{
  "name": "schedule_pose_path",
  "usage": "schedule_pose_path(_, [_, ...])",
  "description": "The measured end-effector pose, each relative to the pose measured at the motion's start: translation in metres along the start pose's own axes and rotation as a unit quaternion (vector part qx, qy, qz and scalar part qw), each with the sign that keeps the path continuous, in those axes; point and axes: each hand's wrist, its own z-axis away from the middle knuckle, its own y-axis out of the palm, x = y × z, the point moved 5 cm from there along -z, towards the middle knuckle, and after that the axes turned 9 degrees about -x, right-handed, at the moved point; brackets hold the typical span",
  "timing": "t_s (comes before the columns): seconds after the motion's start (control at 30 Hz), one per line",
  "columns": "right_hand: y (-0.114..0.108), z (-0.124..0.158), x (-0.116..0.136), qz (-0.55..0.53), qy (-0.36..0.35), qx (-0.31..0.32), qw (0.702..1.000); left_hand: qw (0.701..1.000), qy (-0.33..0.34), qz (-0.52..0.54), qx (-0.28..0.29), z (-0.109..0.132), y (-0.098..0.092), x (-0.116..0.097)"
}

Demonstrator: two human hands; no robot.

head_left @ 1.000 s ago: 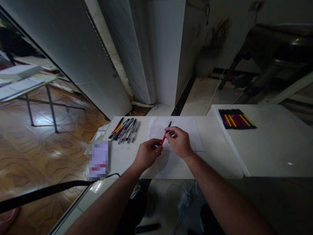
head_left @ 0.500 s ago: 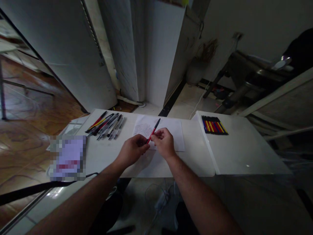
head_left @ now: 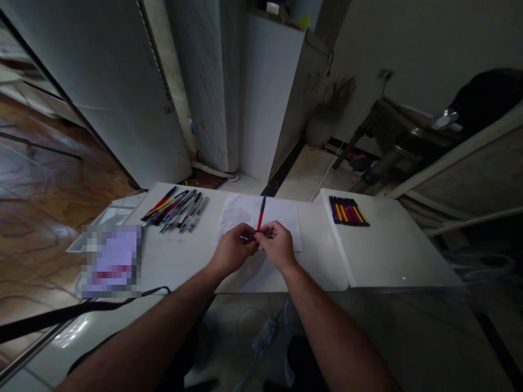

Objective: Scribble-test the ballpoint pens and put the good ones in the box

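Note:
A red pen with a black upper end [head_left: 262, 211] stands nearly upright between my hands, above a white sheet of paper [head_left: 286, 218]. My left hand [head_left: 237, 247] and my right hand [head_left: 277, 244] both pinch its lower end, fingertips almost touching. The pen's bottom tip is hidden by my fingers. Pen strokes fill the left part of the sheet. To the left lies a loose pile of pens [head_left: 180, 211], some clear, some black, red and yellow. On the right, several black-ended coloured pens [head_left: 348, 211] lie side by side in a row.
The white table [head_left: 318, 267] holds the paper and the loose pile. A second white surface [head_left: 388, 256] adjoins it at the right, under the row. A blurred purple item [head_left: 116, 256] sits at the left edge, near a black strap [head_left: 81, 311]. Cables [head_left: 265, 332] lie on the floor below.
The pen has turned from a rightward slant to almost upright. Both hands have come closer together around its lower end. The whole view has shifted slightly.

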Motion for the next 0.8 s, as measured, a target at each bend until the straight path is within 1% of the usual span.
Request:
schedule_pose_path(0.17, [-0.014, 0.001, 0.000, 0.026, -0.003, -0.013, 1.000, 0.998, 0.036, -0.043, 0.000, 0.001, 0.010, -0.008])
schedule_pose_path(0.3, [-0.030, -0.003, 0.001, 0.040, 0.009, -0.040, 0.998, 0.994, 0.068, -0.078, 0.026, 0.004, 0.020, -0.020])
schedule_pose_path(0.37, [-0.042, -0.009, 0.001, 0.052, 0.020, -0.053, 0.997, 0.989, 0.083, -0.123, 0.026, 0.004, 0.022, -0.023])
schedule_pose_path(0.43, [-0.057, -0.017, 0.000, 0.066, 0.037, -0.065, 0.995, 0.977, 0.103, -0.188, 0.021, 0.002, 0.024, -0.024])
schedule_pose_path(0.57, [-0.098, -0.035, -0.006, 0.089, 0.077, -0.089, 0.989, 0.937, 0.160, -0.309, 0.034, -0.002, 0.032, -0.022])
schedule_pose_path(0.67, [-0.138, -0.046, -0.015, 0.127, 0.079, -0.119, 0.982, 0.913, 0.202, -0.352, 0.043, -0.005, 0.040, -0.017])
schedule_pose_path(0.8, [-0.194, -0.058, -0.034, 0.160, 0.084, -0.160, 0.970, 0.883, 0.256, -0.392, 0.040, -0.009, 0.052, -0.014])
